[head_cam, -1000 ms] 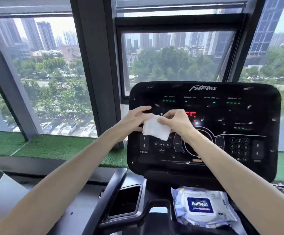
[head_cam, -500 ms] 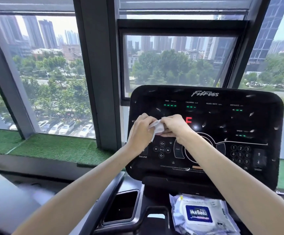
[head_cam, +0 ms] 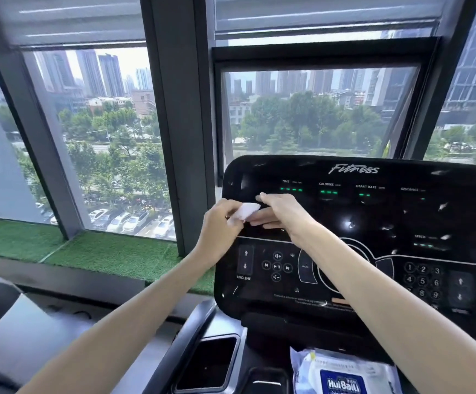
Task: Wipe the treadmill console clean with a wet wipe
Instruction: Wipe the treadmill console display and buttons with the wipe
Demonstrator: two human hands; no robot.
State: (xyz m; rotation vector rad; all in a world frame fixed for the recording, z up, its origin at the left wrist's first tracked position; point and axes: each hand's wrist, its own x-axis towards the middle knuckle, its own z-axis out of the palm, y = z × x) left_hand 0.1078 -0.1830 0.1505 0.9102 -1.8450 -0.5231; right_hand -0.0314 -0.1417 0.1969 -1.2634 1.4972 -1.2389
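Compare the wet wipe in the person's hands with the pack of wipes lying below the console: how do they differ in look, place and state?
The wet wipe is one plain white sheet, bunched small; the pack of wipes is a bulky packet with a blue label. The wipe is pinched between the left hand and the right hand in front of the console; the pack lies untouched on the ledge below. Both are mostly white.

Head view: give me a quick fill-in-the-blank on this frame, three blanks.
1. The wet wipe is pinched between ____ hands.
2. The white word printed at the top of the console is ____.
3. The wipes pack lies ____ the console.

Missing words: both; Fitness; below
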